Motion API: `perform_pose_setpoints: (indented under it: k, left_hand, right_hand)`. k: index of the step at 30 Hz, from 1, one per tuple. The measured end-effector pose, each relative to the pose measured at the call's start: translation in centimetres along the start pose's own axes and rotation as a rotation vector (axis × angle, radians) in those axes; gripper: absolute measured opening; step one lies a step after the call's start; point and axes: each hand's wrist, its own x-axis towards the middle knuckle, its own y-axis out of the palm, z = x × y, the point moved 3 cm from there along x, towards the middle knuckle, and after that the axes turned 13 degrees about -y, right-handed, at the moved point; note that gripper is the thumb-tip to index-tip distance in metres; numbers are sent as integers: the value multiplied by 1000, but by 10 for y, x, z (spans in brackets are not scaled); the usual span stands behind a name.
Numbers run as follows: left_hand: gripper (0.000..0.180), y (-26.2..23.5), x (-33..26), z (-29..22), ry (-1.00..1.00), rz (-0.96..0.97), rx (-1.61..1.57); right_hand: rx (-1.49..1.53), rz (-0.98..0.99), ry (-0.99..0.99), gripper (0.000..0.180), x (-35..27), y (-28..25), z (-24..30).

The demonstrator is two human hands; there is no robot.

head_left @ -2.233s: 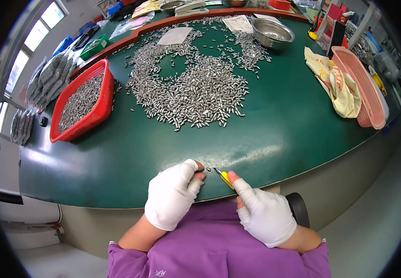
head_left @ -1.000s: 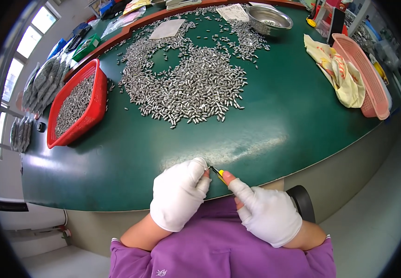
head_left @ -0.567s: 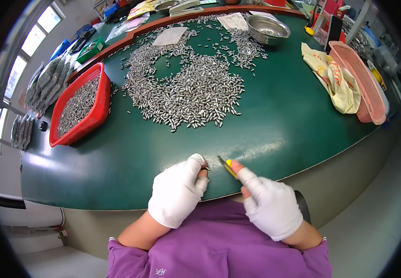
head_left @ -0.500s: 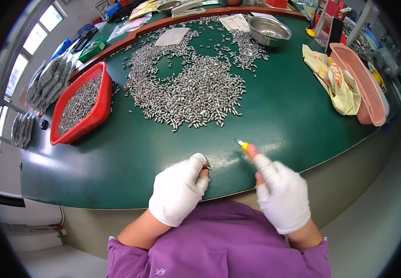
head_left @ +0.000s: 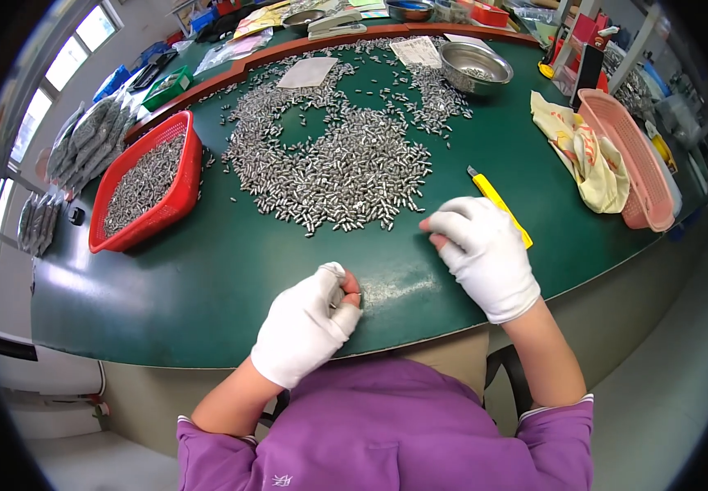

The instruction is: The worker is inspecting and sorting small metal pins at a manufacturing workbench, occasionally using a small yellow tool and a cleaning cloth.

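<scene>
My left hand (head_left: pixel 301 327), in a white glove with bare fingertips, is closed near the front edge of the table. Thumb and forefinger pinch a small silvery metal part, of which only a tiny bit shows. On the other side, my gloved right hand (head_left: pixel 485 258) hovers or rests just right of the heap of metal parts (head_left: pixel 354 164); its fingers are bent, thumb and forefinger slightly apart, nothing visible between them. A yellow utility knife (head_left: pixel 498 200) lies on the green table (head_left: pixel 231 303) along the right side of that hand, tip pointing away from me.
At the left stands a red plastic basket (head_left: pixel 186 176) filled with similar parts, with grey filled bags (head_left: pixel 88 147) beyond it. A steel bowl (head_left: pixel 497 75) sits at the back. Toward the right are a yellowish cloth (head_left: pixel 591 164) and a pink basket (head_left: pixel 653 184).
My right hand has let go of the yellow utility knife, now lying on the table, and has moved farther forward. The left hand has shifted slightly, still pinching.
</scene>
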Motion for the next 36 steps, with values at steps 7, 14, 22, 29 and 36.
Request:
perform_pose_setpoints:
  k: [7, 14, 22, 29, 36]
  left_hand:
    - [23, -22, 28, 15, -275, 742, -884]
    - [33, -13, 50, 27, -119, 764, -1107]
    - [21, -11, 47, 29, -167, 793, -981]
    - [20, -13, 41, 22, -209, 808, -898]
    - [18, -11, 43, 24, -183, 785, -893]
  right_hand:
    - [-79, 216, -86, 8, 29, 27, 5]
    - [158, 26, 113, 7, 24, 22, 28]
    - [820, -58, 336, 11, 17, 37, 62]
    - [903, -123, 362, 11, 15, 39, 58]
    - [770, -195, 233, 14, 19, 38, 58]
